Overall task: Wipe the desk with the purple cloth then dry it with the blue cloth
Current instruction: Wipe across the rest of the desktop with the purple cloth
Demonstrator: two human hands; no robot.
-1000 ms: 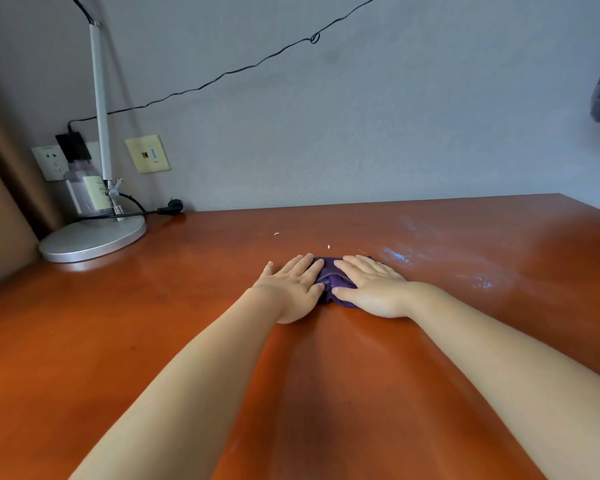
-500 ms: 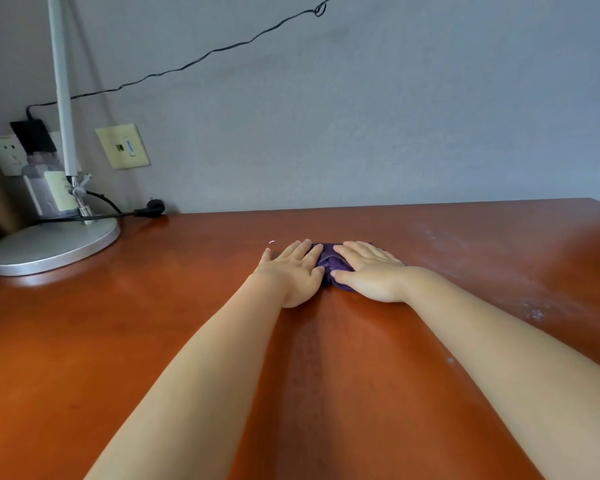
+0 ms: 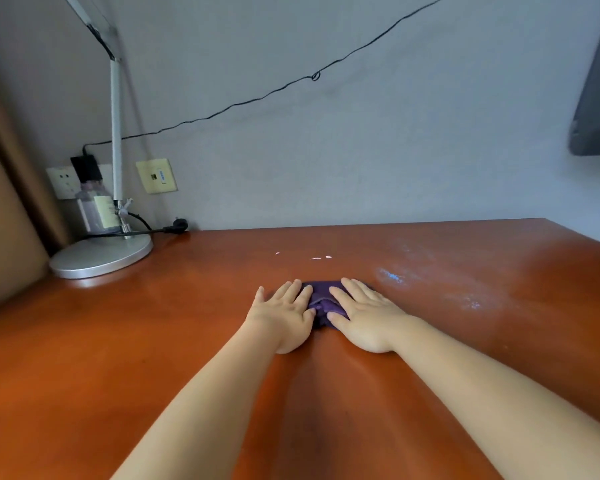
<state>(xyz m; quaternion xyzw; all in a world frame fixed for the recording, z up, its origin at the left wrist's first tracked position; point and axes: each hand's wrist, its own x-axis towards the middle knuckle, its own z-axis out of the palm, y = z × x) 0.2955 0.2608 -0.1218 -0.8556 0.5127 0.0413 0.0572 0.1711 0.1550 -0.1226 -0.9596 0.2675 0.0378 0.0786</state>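
Left hand (image 3: 280,318) flat, palm down, fingers spread and extended, pressed on the left part of the purple cloth (image 3: 321,304). Right hand (image 3: 363,318) likewise flat and open, palm down, pressed on the right part of the cloth. Neither hand curled around anything; cloth pinned under fingers and palms rather than gripped. Cloth bunched, visible only in the narrow gap between the two hands and just past the fingertips, lying on the reddish-brown surface (image 3: 153,358). Thumbs close together over the cloth, not clearly touching. Both forearms bare, stretched forward from the near edge.

Small white specks (image 3: 321,257) on the surface just beyond the fingertips. Pale, dusty smears (image 3: 392,276) beyond and to the right of the right hand, with a second patch (image 3: 471,302) farther right. Lamp base (image 3: 101,254), round and silver, well apart beyond and to the left of the left hand, with a white stem rising from it. Clear bottle (image 3: 92,209) with a yellow label just behind the stem, against the wall. Sockets (image 3: 156,175) on the wall above. Black cable (image 3: 257,98) strung across the wall. Blue cloth not seen.
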